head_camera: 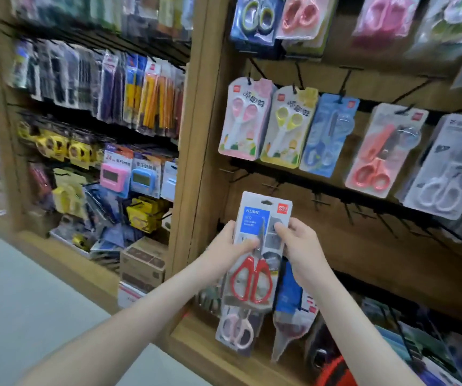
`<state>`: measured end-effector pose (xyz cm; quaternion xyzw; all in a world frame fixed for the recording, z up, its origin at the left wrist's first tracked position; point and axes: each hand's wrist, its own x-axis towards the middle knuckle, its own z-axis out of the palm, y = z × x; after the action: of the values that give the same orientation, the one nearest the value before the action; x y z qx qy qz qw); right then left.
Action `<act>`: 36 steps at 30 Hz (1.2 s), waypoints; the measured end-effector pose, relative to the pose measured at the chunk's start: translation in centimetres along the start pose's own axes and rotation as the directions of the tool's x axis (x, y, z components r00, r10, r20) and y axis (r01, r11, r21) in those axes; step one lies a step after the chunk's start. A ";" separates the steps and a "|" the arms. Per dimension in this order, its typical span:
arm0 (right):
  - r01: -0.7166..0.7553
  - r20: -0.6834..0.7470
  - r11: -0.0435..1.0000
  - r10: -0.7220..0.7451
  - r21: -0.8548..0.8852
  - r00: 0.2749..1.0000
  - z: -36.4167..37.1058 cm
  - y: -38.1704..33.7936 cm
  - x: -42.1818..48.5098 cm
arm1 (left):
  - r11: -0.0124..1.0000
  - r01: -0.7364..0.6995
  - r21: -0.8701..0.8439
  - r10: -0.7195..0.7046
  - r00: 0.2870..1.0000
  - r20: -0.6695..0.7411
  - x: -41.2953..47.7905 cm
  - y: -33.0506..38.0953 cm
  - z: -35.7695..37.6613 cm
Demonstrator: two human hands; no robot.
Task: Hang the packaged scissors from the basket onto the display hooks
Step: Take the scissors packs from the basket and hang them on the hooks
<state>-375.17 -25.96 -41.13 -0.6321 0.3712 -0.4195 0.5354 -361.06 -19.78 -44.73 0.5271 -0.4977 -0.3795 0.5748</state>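
Presently, scissors pack (pixel 255 218) was held upright, pinched by left hand (pixel 228 246) and right hand (pixel 301 243). Hanging judged underway; hang hole (pixel 266 202) to be aligned with bare hook (pixel 320 202).

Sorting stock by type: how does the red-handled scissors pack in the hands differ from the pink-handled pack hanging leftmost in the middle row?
The red-handled pack is held by the left hand and right hand, not yet hung; the pink-handled pack hangs from a hook. The red-handled pack has handles down, the pink-handled pack handles up. The first card is grey with a blue label, the second pastel pink. Both show a red logo square.
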 end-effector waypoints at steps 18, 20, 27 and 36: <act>0.183 -0.050 0.980 -0.187 -0.072 0.981 7.9 6.9 18.2 | 0.946 -0.278 0.169 0.313 0.918 -0.243 16.1 -8.1 -7.4; 0.241 -0.050 0.968 -0.245 -0.074 0.968 8.0 7.3 18.1 | 0.937 -0.307 0.169 0.341 0.909 -0.239 16.3 -8.5 -7.6; 0.332 -0.022 0.943 -0.333 -0.033 0.943 8.8 7.9 16.7 | 0.910 -0.371 0.186 0.408 0.883 -0.233 15.4 -9.2 -8.4; 0.227 -0.113 0.974 -0.228 -0.015 0.967 9.4 7.0 17.7 | 0.935 -0.304 0.185 0.335 0.926 -0.171 16.3 -8.0 -8.9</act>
<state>-360.00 -39.81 -46.38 -0.6462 0.3266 -0.5131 0.4610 -348.20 -34.66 -49.32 0.5171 -0.5447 -0.1858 0.6335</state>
